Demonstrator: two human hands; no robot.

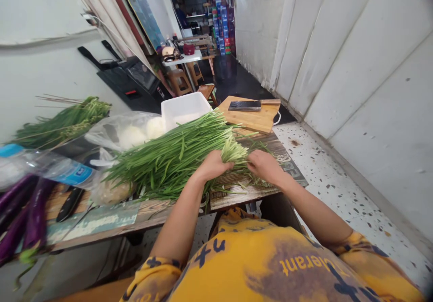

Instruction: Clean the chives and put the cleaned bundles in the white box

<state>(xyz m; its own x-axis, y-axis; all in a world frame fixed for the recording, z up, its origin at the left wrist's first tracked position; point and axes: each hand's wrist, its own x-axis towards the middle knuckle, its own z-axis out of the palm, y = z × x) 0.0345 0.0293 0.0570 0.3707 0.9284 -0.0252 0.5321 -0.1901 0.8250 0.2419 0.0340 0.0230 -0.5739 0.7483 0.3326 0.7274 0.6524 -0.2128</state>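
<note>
Yellow shirt (270,266) fills the foreground; beyond it, the long green stalks (169,153) lie heaped on the table (118,223). Fingers of the left hand (215,164) close around some pale stem ends; those of the right hand (265,165) are curled inward beside them, though whether they pinch anything I cannot tell. Loose scraps (230,190) near the 2 hands suggest that picking over is partway; the large heap, uncut, looks mostly left. 1 cleaver (245,106) rests on the cutting board (248,120).
</note>
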